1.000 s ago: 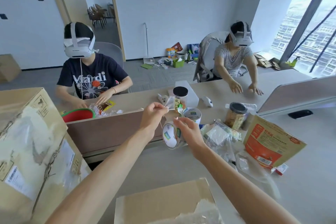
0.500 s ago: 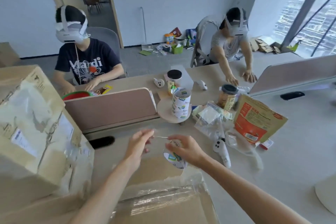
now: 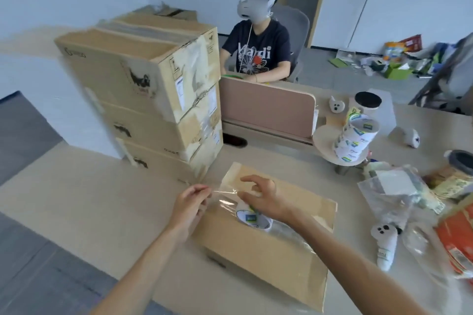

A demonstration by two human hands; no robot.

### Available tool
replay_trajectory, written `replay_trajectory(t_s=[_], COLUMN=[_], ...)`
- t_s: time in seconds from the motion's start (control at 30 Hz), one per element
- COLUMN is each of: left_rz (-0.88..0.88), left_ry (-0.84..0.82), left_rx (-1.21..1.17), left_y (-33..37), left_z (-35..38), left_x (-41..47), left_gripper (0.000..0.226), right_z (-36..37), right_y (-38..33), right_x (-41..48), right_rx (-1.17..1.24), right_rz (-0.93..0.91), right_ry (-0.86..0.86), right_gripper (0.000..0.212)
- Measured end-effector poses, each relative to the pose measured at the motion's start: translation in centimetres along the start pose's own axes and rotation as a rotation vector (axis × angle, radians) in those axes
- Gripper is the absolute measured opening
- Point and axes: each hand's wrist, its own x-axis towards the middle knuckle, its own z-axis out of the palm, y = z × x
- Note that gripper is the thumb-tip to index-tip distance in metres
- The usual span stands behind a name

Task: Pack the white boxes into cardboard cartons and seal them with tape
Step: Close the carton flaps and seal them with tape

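1. Closed cardboard carton point(image 3: 268, 245) lies flat on the pale surface point(image 3: 84, 202), at 6 o'clock in the head view, lid flaps down, patches of clear film on top
2. Left hand point(image 3: 190, 203) at the carton's 9 o'clock edge; thumb and forefinger pinched shut on the free end of a clear tape strip point(image 3: 225, 195)
3. Strip runs taut from that pinch toward 3 o'clock, just above the carton lid
4. Right hand point(image 3: 263, 199) over the lid's middle, fingers point(image 3: 249, 179) spread and curled, wrapped loosely around the tape roll point(image 3: 253, 218); roll sits low, at or just above the lid, contact with the cardboard unclear
5. Stack of three sealed cartons point(image 3: 153, 94) at 10 o'clock, near the flat one but apart from it
6. At 2 o'clock, a column of stacked tape rolls point(image 3: 354, 139) stands tilted on a small round stand point(image 3: 325, 143)
7. White handheld controller point(image 3: 385, 244) lies at 3 o'clock beside crumpled plastic bags point(image 3: 394, 192)
8. No white boxes can be made out; carton contents hidden
9. A seated person in a headset point(image 3: 258, 48) at 12 o'clock, behind a pink divider point(image 3: 266, 107)
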Motion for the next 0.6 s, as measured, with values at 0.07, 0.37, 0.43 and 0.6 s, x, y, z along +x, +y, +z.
replay_trajectory(t_s=[0.07,0.37,0.43,0.6], left_rz=[0.003,0.059,0.060,0.044], left_ry=[0.001,-0.226,-0.291,-0.465], left_rx=[0.006,0.126,0.146,0.176], left_y=[-0.4,-0.4,-0.5,-0.6], left_z=[-0.9,-3.2,-3.9,-5.0], left_x=[0.1,5.5,6.7,9.5], left_gripper=[0.005,0.009,0.010,0.009], right_z=[0.6,1.7,2.4,3.4], right_y=[-0.4,-1.1,-1.1,-1.3], right_x=[0.2,2.0,2.3,2.4], right_rx=[0.004,-0.070,-0.103,-0.010], right_rz=[-0.010,0.045,0.086,0.228], right_ry=[0.026,0.187,0.206,0.268], right_gripper=[0.035,0.018,0.017,0.008])
